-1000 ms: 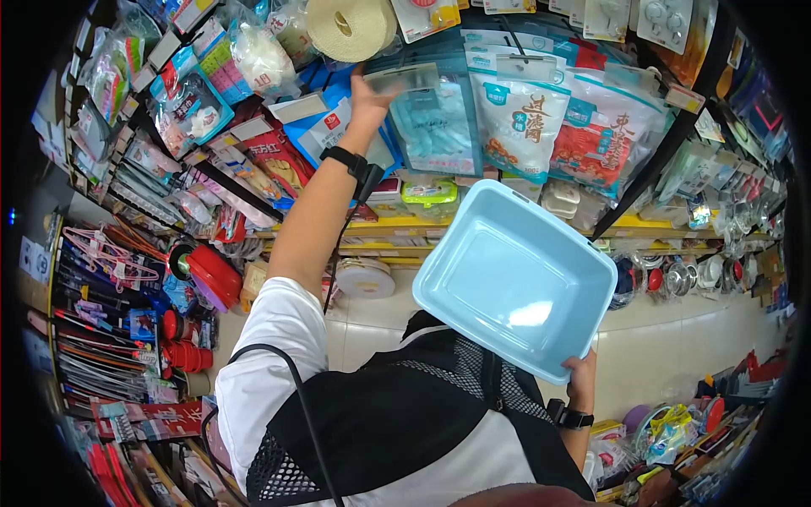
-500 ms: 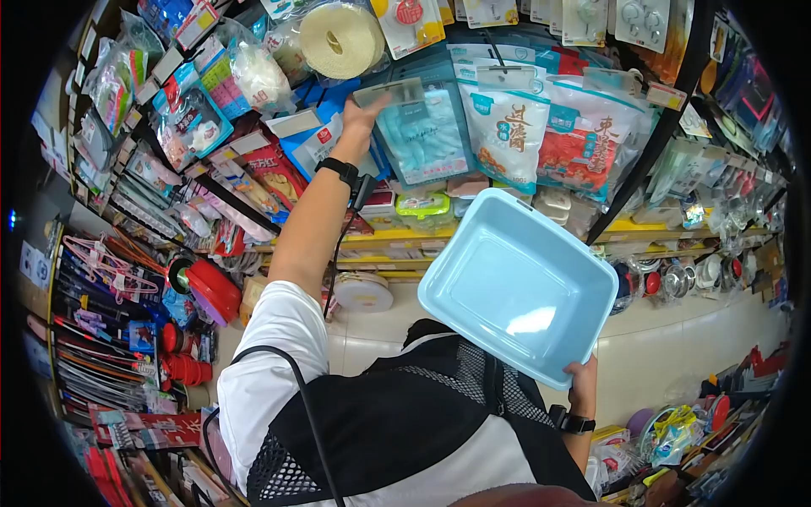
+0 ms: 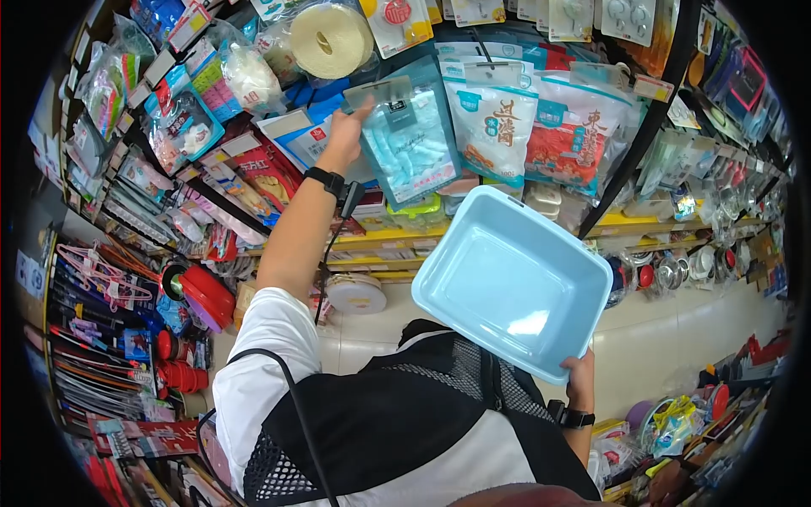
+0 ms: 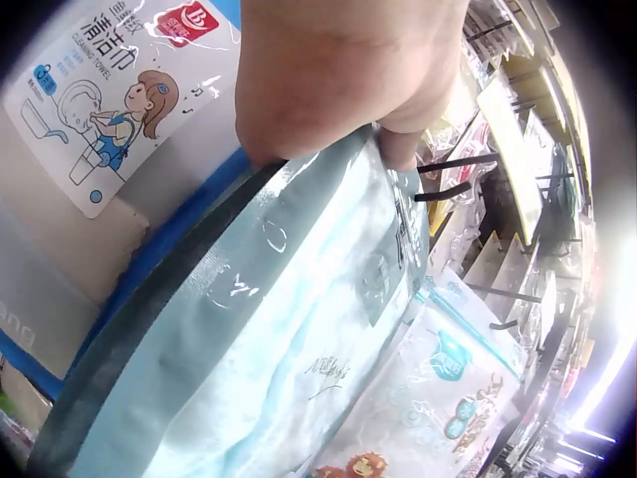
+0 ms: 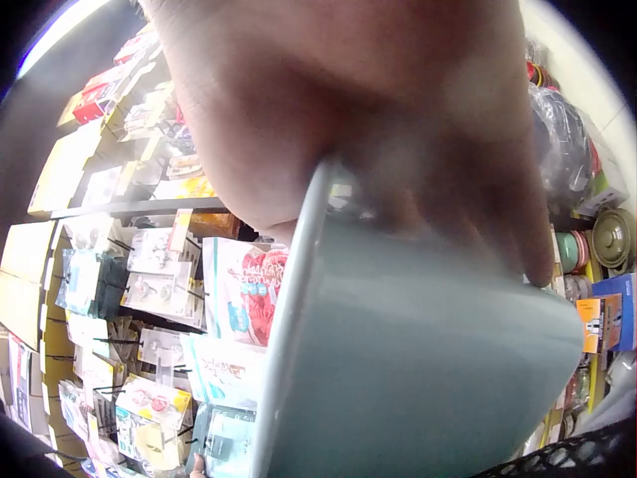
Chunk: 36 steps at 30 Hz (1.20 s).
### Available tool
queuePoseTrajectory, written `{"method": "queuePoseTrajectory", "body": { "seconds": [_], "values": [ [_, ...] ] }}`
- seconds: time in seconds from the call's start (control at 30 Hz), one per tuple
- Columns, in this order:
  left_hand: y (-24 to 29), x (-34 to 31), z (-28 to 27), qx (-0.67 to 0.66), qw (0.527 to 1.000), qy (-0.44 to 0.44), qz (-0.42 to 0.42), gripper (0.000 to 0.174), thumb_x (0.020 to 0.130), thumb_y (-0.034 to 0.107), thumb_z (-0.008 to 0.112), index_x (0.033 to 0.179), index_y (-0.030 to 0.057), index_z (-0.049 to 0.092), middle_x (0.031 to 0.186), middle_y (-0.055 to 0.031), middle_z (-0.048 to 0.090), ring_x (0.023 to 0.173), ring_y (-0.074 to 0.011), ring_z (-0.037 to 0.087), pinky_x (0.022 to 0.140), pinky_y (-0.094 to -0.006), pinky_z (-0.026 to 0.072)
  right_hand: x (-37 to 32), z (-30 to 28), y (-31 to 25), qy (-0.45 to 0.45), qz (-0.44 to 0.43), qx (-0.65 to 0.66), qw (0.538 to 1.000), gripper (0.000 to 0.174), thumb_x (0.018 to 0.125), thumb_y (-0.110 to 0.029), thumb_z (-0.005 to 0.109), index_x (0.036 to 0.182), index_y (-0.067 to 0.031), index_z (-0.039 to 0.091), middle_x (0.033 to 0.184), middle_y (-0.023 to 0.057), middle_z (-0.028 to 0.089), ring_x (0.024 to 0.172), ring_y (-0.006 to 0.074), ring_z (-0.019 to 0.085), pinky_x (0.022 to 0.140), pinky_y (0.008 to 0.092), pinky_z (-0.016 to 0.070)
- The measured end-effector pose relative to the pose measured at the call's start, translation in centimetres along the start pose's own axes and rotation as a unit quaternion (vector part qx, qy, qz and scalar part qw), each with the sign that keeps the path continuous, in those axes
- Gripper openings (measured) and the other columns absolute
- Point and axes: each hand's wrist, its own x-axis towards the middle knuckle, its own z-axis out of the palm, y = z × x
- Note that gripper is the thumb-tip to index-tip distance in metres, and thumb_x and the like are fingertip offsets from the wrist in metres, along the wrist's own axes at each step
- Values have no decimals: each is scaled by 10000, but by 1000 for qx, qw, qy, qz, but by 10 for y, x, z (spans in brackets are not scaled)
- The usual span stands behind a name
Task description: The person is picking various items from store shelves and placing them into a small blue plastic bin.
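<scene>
My left hand (image 3: 343,135) pinches the upper left edge of a flat teal packet (image 3: 411,139) with pale blue, cloth-like contents. The packet hangs tilted on the rack, its top partly behind a clear price tag holder (image 3: 378,91). In the left wrist view, the thumb side of the hand (image 4: 348,80) covers the packet's top edge (image 4: 289,329). My right hand (image 3: 581,380) grips the near corner of a light blue plastic basin (image 3: 507,279), thumb over the rim and fingers beneath. The right wrist view has the basin's outer wall (image 5: 418,368) under the hand.
White sink-filter bags (image 3: 490,127) and red-and-white bags (image 3: 570,135) hang right of the packet. A blue cleaning-towel pack (image 4: 109,110) is at its left, a cream roll (image 3: 331,42) above. A yellow-edged shelf (image 3: 380,241) runs below; black rack posts (image 3: 629,144) stand at the right.
The teal packet has swung from nearly straight to tilted, its lower end nearer, with my left hand at its edge. The rack has shifted left in view. The basin stays in my right hand.
</scene>
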Motion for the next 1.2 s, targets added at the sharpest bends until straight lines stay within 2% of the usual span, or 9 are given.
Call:
{"method": "queuePoseTrajectory", "body": {
  "seconds": [0.1, 0.4, 0.5, 0.67, 0.73, 0.8, 0.87, 1.0, 1.2],
  "values": [
    [28, -44, 13, -19, 999, -29, 25, 274, 880, 165, 714, 1100, 17, 647, 1058, -49, 679, 958, -157, 625, 856, -330, 491, 0, 0, 4, 8, 8, 6, 1000, 529, 563, 28, 514, 1088, 78, 557, 938, 103, 627, 847, 236, 610, 756, 309, 490],
    [44, -76, 10, -45, 997, -57, 7, 233, 896, 154, 690, 1085, 24, 648, 1019, -41, 674, 876, -142, 635, 780, -311, 509, 2, 7, 3, 24, 8, -7, 1000, 499, 564, 19, 507, 1057, 73, 566, 897, 91, 615, 815, 217, 597, 739, 296, 486],
    [40, -103, 1, 63, 997, -34, 42, 233, 892, 129, 688, 1089, 13, 645, 1027, -25, 667, 869, -119, 614, 802, -286, 486, 1, 7, 4, 24, 11, 9, 1000, 491, 573, 21, 507, 1058, 76, 562, 892, 88, 611, 806, 211, 591, 735, 295, 483],
    [85, -181, 13, 378, 905, -1, 195, 196, 871, 107, 709, 1023, -16, 720, 892, -33, 702, 803, -114, 618, 766, -235, 476, 4, 8, 3, 9, 17, 9, 1000, 482, 593, 26, 508, 1069, 78, 556, 909, 90, 612, 818, 204, 588, 746, 296, 479],
    [115, -215, 31, 429, 845, 6, 320, 230, 865, 118, 724, 1060, -4, 716, 918, -45, 712, 813, -111, 625, 765, -243, 484, 10, 7, 4, 2, 23, 3, 1000, 483, 593, 28, 507, 1070, 76, 558, 912, 91, 612, 823, 204, 589, 752, 296, 478],
    [123, -232, 35, 338, 867, 91, 354, 233, 878, 126, 713, 1049, -32, 708, 913, -62, 716, 826, -129, 641, 765, -251, 487, 13, 7, 5, -11, 26, -5, 1000, 484, 592, 30, 507, 1071, 75, 559, 915, 92, 612, 827, 204, 589, 758, 297, 477],
    [122, -243, 49, 70, 941, 111, 311, 252, 956, 161, 615, 1094, -46, 657, 997, -103, 691, 840, -178, 659, 787, -317, 533, 16, 10, 2, -17, 26, -6, 999, 487, 591, 34, 505, 1073, 73, 563, 921, 93, 615, 832, 207, 591, 765, 301, 476],
    [92, -259, 82, -84, 983, 111, 122, 385, 995, 275, 544, 1275, 12, 511, 1188, -64, 587, 1071, -176, 576, 929, -355, 491, 16, 13, 0, -40, 30, -19, 999, 489, 591, 34, 505, 1074, 72, 565, 926, 95, 617, 835, 210, 593, 768, 302, 475],
    [-35, -306, 77, -197, 950, 151, -189, 328, 984, 213, 571, 1231, -3, 556, 1160, -74, 619, 1028, -170, 590, 896, -341, 484, 24, 18, -5, -85, 37, -39, 995, 498, 585, 33, 506, 1078, 73, 565, 922, 90, 622, 834, 210, 595, 771, 305, 476]
  ]
}}
